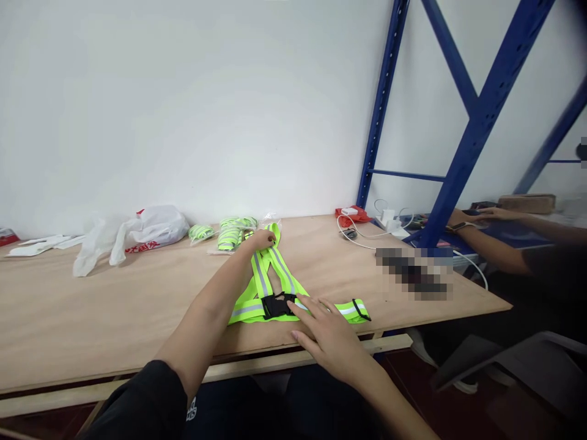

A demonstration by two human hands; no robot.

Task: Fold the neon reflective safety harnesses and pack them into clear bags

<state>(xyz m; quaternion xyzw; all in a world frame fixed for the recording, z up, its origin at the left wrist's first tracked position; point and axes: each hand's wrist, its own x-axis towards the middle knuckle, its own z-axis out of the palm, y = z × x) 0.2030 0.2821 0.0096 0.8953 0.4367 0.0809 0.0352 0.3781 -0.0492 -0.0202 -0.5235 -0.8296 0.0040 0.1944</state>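
A neon yellow-green reflective vest [287, 273] made of straps with silver stripes lies on the wooden table in front of me. My left hand [265, 239] is stretched to its far end, with closed fingers on the shoulder straps. Near the table's front edge, a black buckle [276, 305] sits on the waist strap. My right hand [331, 333] rests palm down with fingers spread, fingertips at the buckle's right side and on the strap. Beyond my right hand, the strap end with a black slider [361, 309] sticks out to the right.
Bagged rolled vests [233, 233] lie behind my left hand. A white plastic bag [158, 226] is at the back left. Chargers with cables [389, 220] and a blurred-out object [414, 274] lie right, near a blue metal rack [477, 122]. Another person's arms [490, 244] reach in beyond it.
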